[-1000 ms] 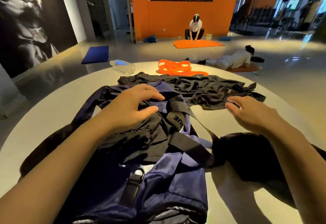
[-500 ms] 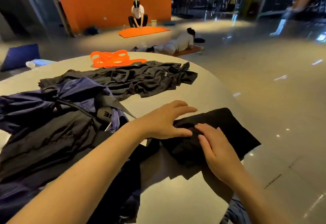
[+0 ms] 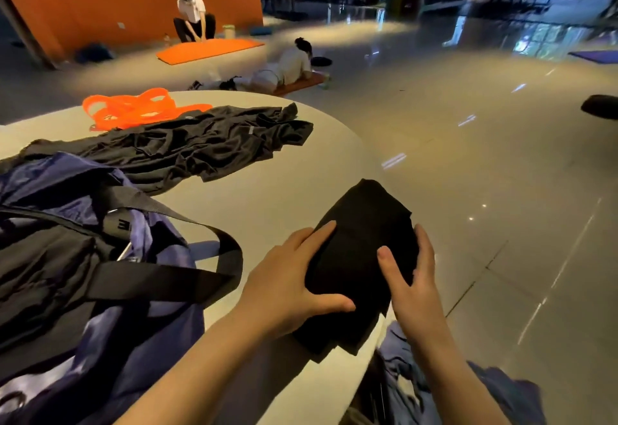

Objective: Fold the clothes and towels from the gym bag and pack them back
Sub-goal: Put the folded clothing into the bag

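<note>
**Head cam: folded black bundle right at the counter's rim**

Both grips clamp the folded black garment (image 3: 364,244): left hand (image 3: 287,287) on its near side, right hand (image 3: 413,286) wrapped round the far edge. It's partly overhanging the counter (image 3: 284,197). Loose layers could slide apart when lifted toward the navy gym bag (image 3: 100,257). Another black shirt (image 3: 187,147) isn't folded yet.

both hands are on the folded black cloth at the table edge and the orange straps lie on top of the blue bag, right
Not quite. In the head view the orange straps lie on the table at its far side, beyond the black shirt, not on the blue bag. The rest holds: left hand and right hand are both on the folded black cloth at the table edge.
</note>
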{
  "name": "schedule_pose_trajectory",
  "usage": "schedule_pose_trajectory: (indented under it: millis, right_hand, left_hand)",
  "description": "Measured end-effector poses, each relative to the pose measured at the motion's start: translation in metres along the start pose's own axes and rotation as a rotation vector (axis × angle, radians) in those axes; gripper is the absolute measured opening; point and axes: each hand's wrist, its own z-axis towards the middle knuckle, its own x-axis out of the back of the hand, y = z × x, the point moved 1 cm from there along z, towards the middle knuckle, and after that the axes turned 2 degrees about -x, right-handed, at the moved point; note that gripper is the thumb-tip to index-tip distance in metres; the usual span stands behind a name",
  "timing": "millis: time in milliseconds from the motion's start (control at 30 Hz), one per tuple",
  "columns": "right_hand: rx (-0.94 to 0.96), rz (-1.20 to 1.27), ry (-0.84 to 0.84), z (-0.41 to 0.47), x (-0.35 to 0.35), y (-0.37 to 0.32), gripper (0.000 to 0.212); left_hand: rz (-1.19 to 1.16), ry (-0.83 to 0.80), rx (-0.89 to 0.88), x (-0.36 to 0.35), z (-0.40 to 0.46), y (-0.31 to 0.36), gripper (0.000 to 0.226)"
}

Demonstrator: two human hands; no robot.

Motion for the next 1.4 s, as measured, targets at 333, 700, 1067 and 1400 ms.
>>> schedule_pose_trajectory:
  millis: [333,700,1067,1400]
  right_hand:
    - [0.023,0.026,-0.131,-0.020,0.023,-0.013,0.087]
    - [0.134,0.107,-0.367,-0.007,0.000,-0.059,0.078]
    - [0.171,0.072,-0.945,-0.016,-0.182,-0.159,0.069]
    - [0.106,-0.281,-1.209,-0.018,-0.299,-0.155,0.053]
  left_hand:
    - [-0.075,0.114,-0.002,-0.015,-0.017,0.040,0.113]
    - [-0.319,0.314,0.009,0.014,-0.053,0.047,0.099]
    - [0.310,0.679,0.674,0.213,-0.223,-0.120,0.049]
    - [0.433,0.312,0.983,0.214,-0.223,-0.210,0.053]
